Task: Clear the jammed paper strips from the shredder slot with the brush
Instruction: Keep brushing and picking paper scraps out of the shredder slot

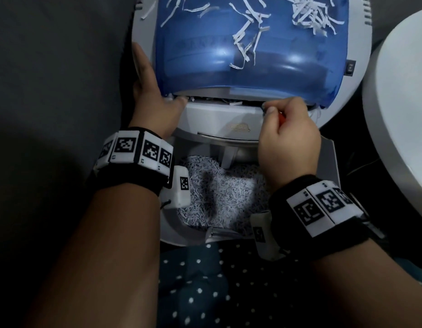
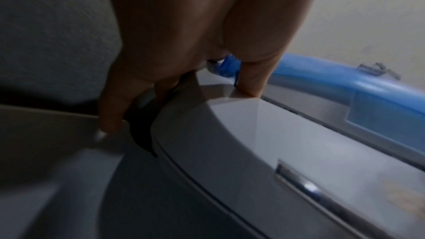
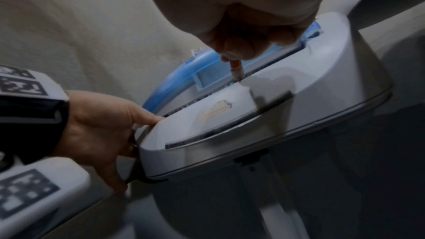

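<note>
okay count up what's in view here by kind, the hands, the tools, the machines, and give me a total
Hands: 2, left hand and right hand
Brushes: 1, brush
Shredders: 1, shredder
Bins of shreds: 1, bin
Total: 5

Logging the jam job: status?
Left hand steadies shredder. Right hand grips brush, tip in slot. Strips still inside.

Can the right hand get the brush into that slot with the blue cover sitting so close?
Probably yes. The right hand already has the brush tip at the slot, in the gap below the blue cover. The left hand rests off to one side.
</note>
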A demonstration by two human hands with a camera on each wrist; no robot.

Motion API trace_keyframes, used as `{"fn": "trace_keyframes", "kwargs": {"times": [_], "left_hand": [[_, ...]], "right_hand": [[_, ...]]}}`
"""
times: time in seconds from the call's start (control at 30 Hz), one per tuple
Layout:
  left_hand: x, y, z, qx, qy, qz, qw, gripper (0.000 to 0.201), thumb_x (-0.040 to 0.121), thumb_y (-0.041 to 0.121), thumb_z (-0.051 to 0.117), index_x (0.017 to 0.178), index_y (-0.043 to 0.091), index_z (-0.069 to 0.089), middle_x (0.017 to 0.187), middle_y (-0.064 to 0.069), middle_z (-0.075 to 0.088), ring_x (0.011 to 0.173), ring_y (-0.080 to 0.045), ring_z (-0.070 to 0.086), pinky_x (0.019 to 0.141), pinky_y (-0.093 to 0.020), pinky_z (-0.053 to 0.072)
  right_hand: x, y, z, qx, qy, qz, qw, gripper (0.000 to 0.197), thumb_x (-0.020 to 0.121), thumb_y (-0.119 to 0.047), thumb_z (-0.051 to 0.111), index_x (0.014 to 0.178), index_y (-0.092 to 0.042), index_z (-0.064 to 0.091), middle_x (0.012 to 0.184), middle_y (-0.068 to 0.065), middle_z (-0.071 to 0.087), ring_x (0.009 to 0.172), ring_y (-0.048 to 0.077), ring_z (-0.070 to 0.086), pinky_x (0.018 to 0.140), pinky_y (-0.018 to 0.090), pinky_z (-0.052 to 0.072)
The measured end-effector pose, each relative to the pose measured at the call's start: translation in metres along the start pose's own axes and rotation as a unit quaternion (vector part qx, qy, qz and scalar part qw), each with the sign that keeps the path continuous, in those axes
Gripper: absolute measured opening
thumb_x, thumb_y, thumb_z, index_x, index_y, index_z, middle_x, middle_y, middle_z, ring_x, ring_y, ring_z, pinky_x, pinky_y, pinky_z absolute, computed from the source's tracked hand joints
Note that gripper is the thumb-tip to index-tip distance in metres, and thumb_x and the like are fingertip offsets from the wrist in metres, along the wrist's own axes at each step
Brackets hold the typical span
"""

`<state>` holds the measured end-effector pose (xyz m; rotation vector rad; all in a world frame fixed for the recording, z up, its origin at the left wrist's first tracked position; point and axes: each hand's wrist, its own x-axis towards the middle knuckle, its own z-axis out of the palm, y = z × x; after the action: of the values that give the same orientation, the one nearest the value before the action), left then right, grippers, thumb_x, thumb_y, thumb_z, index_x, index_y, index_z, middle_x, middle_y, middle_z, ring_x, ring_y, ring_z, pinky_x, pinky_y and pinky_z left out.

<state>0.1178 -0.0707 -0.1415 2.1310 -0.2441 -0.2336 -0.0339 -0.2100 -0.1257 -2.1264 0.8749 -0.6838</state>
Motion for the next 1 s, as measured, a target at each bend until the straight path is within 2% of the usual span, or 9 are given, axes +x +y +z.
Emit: {"fn": "trace_keyframes", "kwargs": {"times": [0.13, 0.27, 0.43, 0.57, 0.7, 0.8, 0.87, 0.93, 1.0], "left_hand": [[-0.001, 0.001, -0.001, 0.008, -0.001, -0.003, 1.0, 0.103, 0.093, 0.011, 0.061, 0.155, 0.028, -0.02, 0.166, -0.004, -0.005, 0.147, -0.009, 0.01, 0.111, -0.019, 0.012], [-0.001, 0.002, -0.002, 0.013, -0.003, -0.002, 1.0, 0.104, 0.092, 0.013, 0.061, 0.155, 0.027, -0.02, 0.166, -0.004, -0.006, 0.15, -0.013, 0.008, 0.109, -0.018, 0.01], [0.001, 0.002, -0.003, 0.002, -0.011, -0.009, 1.0, 0.105, 0.093, 0.012, 0.061, 0.154, 0.03, -0.022, 0.165, -0.003, -0.002, 0.149, -0.014, 0.013, 0.111, -0.021, 0.016], [0.0, 0.003, -0.003, 0.003, -0.01, -0.01, 1.0, 0.103, 0.093, 0.013, 0.06, 0.154, 0.032, -0.021, 0.165, -0.003, 0.001, 0.149, -0.016, 0.015, 0.118, -0.029, 0.019], [0.0, 0.003, -0.003, 0.008, -0.01, -0.012, 1.0, 0.103, 0.093, 0.014, 0.06, 0.154, 0.031, -0.021, 0.165, -0.004, 0.001, 0.149, -0.017, 0.016, 0.119, -0.029, 0.017], [0.0, 0.002, -0.005, 0.013, -0.013, -0.009, 1.0, 0.101, 0.094, 0.013, 0.058, 0.155, 0.03, -0.019, 0.166, -0.004, 0.0, 0.149, -0.016, 0.015, 0.117, -0.026, 0.016], [0.001, 0.002, -0.006, 0.012, -0.014, -0.011, 1.0, 0.099, 0.095, 0.012, 0.057, 0.155, 0.031, -0.019, 0.166, -0.003, 0.003, 0.148, -0.013, 0.016, 0.111, -0.02, 0.016], [0.001, 0.001, -0.007, 0.008, -0.02, -0.014, 1.0, 0.098, 0.095, 0.014, 0.056, 0.154, 0.034, -0.02, 0.165, -0.002, 0.007, 0.147, -0.014, 0.021, 0.112, -0.022, 0.019], [0.001, 0.0, -0.008, 0.007, -0.024, -0.015, 1.0, 0.098, 0.094, 0.013, 0.056, 0.154, 0.034, -0.02, 0.165, -0.002, 0.01, 0.146, -0.015, 0.025, 0.114, -0.025, 0.023]], "right_hand": [[-0.005, -0.004, 0.004, -0.003, -0.039, -0.015, 0.999, 0.017, 0.1, -0.02, 0.051, 0.109, -0.016, 0.066, 0.094, 0.003, 0.072, 0.094, 0.031, 0.064, 0.081, 0.036, 0.041], [0.0, -0.001, 0.005, 0.007, -0.012, -0.013, 1.0, 0.018, 0.1, -0.021, 0.051, 0.108, -0.016, 0.066, 0.096, 0.004, 0.073, 0.095, 0.03, 0.064, 0.082, 0.035, 0.041], [-0.001, -0.006, 0.009, 0.042, -0.051, -0.022, 0.998, 0.015, 0.097, -0.018, 0.055, 0.103, -0.016, 0.068, 0.086, -0.006, 0.067, 0.09, 0.013, 0.057, 0.077, 0.029, 0.041], [0.005, -0.002, 0.009, 0.052, -0.022, 0.004, 0.998, 0.017, 0.098, -0.02, 0.053, 0.105, -0.016, 0.067, 0.085, -0.009, 0.063, 0.088, 0.014, 0.06, 0.076, 0.025, 0.04], [0.0, -0.006, 0.016, 0.067, -0.064, -0.017, 0.996, 0.015, 0.096, -0.022, 0.055, 0.103, -0.019, 0.068, 0.08, -0.007, 0.066, 0.084, 0.016, 0.064, 0.078, 0.032, 0.048], [0.003, -0.005, 0.015, 0.106, -0.02, 0.005, 0.994, 0.013, 0.09, -0.021, 0.057, 0.092, -0.023, 0.069, 0.074, -0.014, 0.065, 0.079, 0.01, 0.062, 0.081, 0.035, 0.051], [0.004, -0.003, 0.017, 0.109, -0.005, 0.011, 0.994, 0.017, 0.091, -0.025, 0.053, 0.097, -0.022, 0.068, 0.077, -0.014, 0.065, 0.082, 0.011, 0.065, 0.084, 0.037, 0.052], [0.001, -0.004, 0.023, 0.102, -0.051, 0.006, 0.993, 0.02, 0.092, -0.03, 0.05, 0.101, -0.023, 0.066, 0.082, -0.009, 0.068, 0.083, 0.019, 0.068, 0.083, 0.042, 0.054], [-0.002, -0.007, 0.028, 0.143, -0.083, 0.005, 0.986, 0.014, 0.09, -0.031, 0.053, 0.092, -0.029, 0.067, 0.081, -0.009, 0.07, 0.08, 0.018, 0.069, 0.082, 0.045, 0.056]]}}
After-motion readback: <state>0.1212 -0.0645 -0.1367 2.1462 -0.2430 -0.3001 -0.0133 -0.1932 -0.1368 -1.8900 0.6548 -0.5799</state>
